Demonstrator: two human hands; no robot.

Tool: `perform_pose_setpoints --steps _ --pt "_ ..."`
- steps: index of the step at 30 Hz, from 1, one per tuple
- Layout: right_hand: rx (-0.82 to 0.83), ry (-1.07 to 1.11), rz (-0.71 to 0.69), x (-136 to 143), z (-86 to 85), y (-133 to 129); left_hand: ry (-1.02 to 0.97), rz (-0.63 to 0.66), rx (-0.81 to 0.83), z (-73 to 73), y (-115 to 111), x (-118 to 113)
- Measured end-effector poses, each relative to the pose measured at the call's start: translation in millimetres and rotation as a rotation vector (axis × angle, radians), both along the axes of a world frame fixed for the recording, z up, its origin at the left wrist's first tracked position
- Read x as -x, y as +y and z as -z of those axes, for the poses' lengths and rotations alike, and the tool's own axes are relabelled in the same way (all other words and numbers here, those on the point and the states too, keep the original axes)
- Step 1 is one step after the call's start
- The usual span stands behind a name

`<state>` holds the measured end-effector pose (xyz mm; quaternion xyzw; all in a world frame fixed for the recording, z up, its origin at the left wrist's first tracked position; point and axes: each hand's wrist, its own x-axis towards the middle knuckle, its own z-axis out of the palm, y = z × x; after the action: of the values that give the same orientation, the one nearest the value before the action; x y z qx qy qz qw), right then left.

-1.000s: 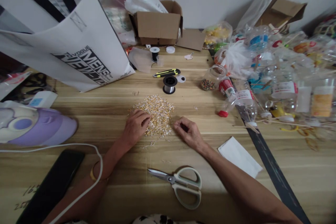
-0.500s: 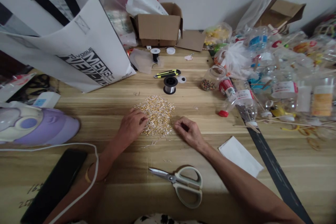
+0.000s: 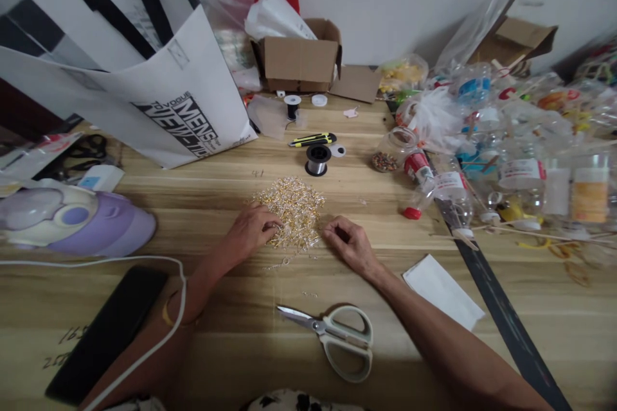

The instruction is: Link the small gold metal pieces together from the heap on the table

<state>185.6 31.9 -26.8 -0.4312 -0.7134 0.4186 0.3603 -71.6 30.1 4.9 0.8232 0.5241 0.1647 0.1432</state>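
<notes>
A loose pile of small gold and silver pieces point(image 3: 295, 212) lies on the wooden table. My left hand point(image 3: 254, 228) rests at the pile's left edge, fingers curled with the tips among the pieces. Thumb and fingertips of my right hand point(image 3: 351, 243) are pinched together just off the pile's right edge; anything between them is too small to make out. Below the pile is a short chain with a ring point(image 3: 285, 261). Scissors point(image 3: 337, 337) with pale handles lie nearer to me, blades pointing left.
Behind the pile are a wire spool point(image 3: 317, 160), a yellow-black cutter point(image 3: 313, 140) and a cardboard box point(image 3: 301, 63). Plastic bottles point(image 3: 450, 189) crowd the right. A white bag point(image 3: 193, 103), a purple device point(image 3: 101, 221) and a black phone point(image 3: 108, 334) are at the left.
The view has shifted slightly, so the objects on the table appear a little farther right. Both hands keep nearly the same places beside the pile.
</notes>
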Motion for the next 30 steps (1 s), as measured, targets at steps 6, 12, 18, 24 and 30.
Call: perform_pose_setpoints --steps 6,12,18,24,30 --pt "-0.006 -0.005 0.008 0 2.4 0 -0.056 0.036 -0.031 0.8 1 2" --pt "-0.013 -0.012 0.009 0 3.9 0 -0.035 -0.012 -0.038 -0.1 5 12" --pt "0.005 -0.017 0.005 0 2.7 -1 0.076 -0.026 0.022 -0.5 4 21" --pt "-0.006 -0.016 -0.001 0 2.0 -1 0.103 -0.003 0.039 -2.5 3 21" --pt "0.005 -0.024 -0.001 0 0.8 0 0.116 0.020 0.064 -4.1 2 15"
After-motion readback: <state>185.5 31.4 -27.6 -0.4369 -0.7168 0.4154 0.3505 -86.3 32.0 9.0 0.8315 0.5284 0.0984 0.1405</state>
